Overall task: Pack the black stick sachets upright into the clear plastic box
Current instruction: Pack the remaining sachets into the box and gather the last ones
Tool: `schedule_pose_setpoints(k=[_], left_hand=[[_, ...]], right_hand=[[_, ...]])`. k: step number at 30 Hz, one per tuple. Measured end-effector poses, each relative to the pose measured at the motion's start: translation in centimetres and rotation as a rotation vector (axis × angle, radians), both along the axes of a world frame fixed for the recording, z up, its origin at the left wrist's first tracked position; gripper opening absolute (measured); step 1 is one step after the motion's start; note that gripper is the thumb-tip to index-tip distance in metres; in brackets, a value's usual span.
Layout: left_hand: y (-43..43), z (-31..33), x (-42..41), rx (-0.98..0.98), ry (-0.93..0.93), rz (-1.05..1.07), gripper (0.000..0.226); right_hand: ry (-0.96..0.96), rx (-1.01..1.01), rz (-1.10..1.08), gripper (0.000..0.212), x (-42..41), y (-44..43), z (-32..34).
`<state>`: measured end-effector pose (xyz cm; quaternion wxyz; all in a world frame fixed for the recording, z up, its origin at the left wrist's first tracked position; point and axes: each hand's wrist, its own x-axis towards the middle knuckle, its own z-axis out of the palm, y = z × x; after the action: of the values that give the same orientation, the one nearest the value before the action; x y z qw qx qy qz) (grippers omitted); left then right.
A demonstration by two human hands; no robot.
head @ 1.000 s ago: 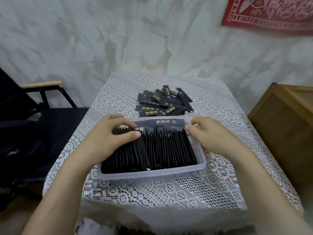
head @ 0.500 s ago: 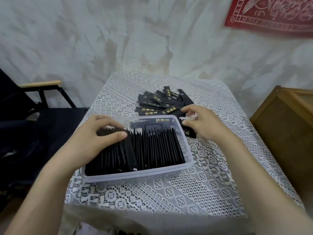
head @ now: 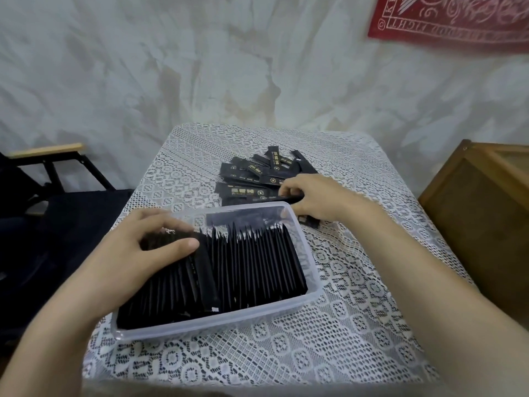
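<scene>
Clear plastic box (head: 307, 296) sits at the near side of the lace-covered tabletop (head: 343, 353), nearly full of black stick sachets (head: 257, 262) standing on edge in tight rows, one wider pack (head: 204, 270) leaning across the middle. Left hand (head: 148, 247) lies on the left rows, grip curled over their tops, thumb pressed against the bunch. Just past the box's far right corner, right hand (head: 320, 202) grip pinches a single sachet (head: 282, 198) at the edge of the loose pile (head: 252, 179), which lies flat farther back.
</scene>
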<state>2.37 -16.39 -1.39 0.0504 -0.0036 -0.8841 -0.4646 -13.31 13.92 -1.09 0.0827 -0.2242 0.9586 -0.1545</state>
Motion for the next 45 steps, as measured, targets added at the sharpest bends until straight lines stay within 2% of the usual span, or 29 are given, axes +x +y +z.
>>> schedule_pose_setpoints(k=[4,10,13,16,22,25,27,29,31,37,39,40,45], left_hand=[[0.2,0.0,0.1,-0.010,-0.002,0.011,0.052],[0.8,0.1,0.3,-0.018,-0.004,0.013,0.036],[0.9,0.1,0.4,-0.010,-0.004,0.010,0.032],[0.7,-0.1,0.3,-0.014,-0.003,-0.001,0.034],[0.6,-0.1,0.2,0.003,-0.009,0.003,0.032],[0.7,-0.1,0.1,0.011,-0.017,0.005,0.031],[0.6,-0.1,0.2,0.008,-0.015,0.003,0.032],[0.7,-0.1,0.2,0.000,-0.013,-0.001,0.034],[0.6,-0.2,0.2,0.006,-0.017,0.000,0.034],[0.4,-0.4,0.0,-0.001,-0.006,-0.002,0.038],[0.3,-0.4,-0.1,-0.015,-0.005,-0.007,0.046],[0.3,-0.4,0.0,-0.019,-0.004,-0.010,0.049],[0.6,-0.2,0.1,0.011,-0.013,0.002,0.035]], right_hand=[[0.068,-0.033,-0.075,0.016,0.6,0.6,0.2],[0.092,-0.123,-0.155,0.041,1.4,1.7,0.8],[0.059,-0.126,-0.170,0.046,1.8,1.8,1.0],[0.050,-0.119,-0.165,0.038,1.9,1.4,0.5],[0.046,-0.227,-0.184,0.010,1.8,1.5,1.0],[-0.104,-0.272,-0.133,0.025,2.1,1.9,1.5],[-0.170,-0.246,-0.094,0.026,2.6,1.5,1.0],[-0.146,-0.212,-0.075,0.013,2.8,1.0,0.2],[-0.116,-0.182,-0.084,0.010,2.8,0.9,-0.5],[-0.152,-0.045,-0.141,0.031,3.3,1.6,-0.3],[-0.137,-0.030,-0.151,0.018,3.7,1.7,-0.2],[-0.126,-0.044,-0.155,0.010,4.0,1.8,0.1],[-0.191,-0.242,-0.213,0.013,5.8,3.5,2.1]])
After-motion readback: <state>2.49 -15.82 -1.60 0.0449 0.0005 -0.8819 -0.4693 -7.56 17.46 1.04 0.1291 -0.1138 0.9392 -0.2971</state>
